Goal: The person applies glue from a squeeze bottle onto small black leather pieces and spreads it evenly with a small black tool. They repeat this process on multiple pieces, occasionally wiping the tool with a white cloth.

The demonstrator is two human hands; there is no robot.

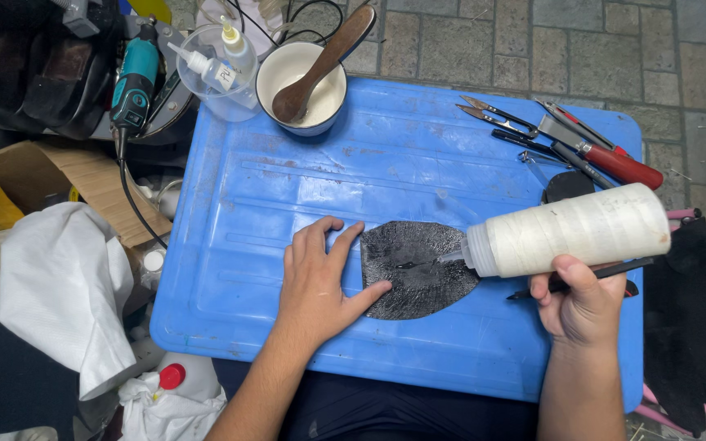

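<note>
A flat black sole-shaped piece (414,269) lies on a blue plastic board (271,196). My left hand (318,282) rests flat on the board, its thumb pressing the piece's left edge. My right hand (583,302) holds a white squeeze bottle (569,231) on its side. The bottle's nozzle points left and touches the middle of the black piece. A thin dark pen-like tool (606,273) is also caught under my right fingers.
A white bowl with a wooden spoon (314,69) stands at the board's far edge. Scissors, knives and a red-handled tool (569,139) lie at the far right. A teal rotary tool (134,82), small glue bottles (210,65), white cloth (63,294) and a cardboard box sit left.
</note>
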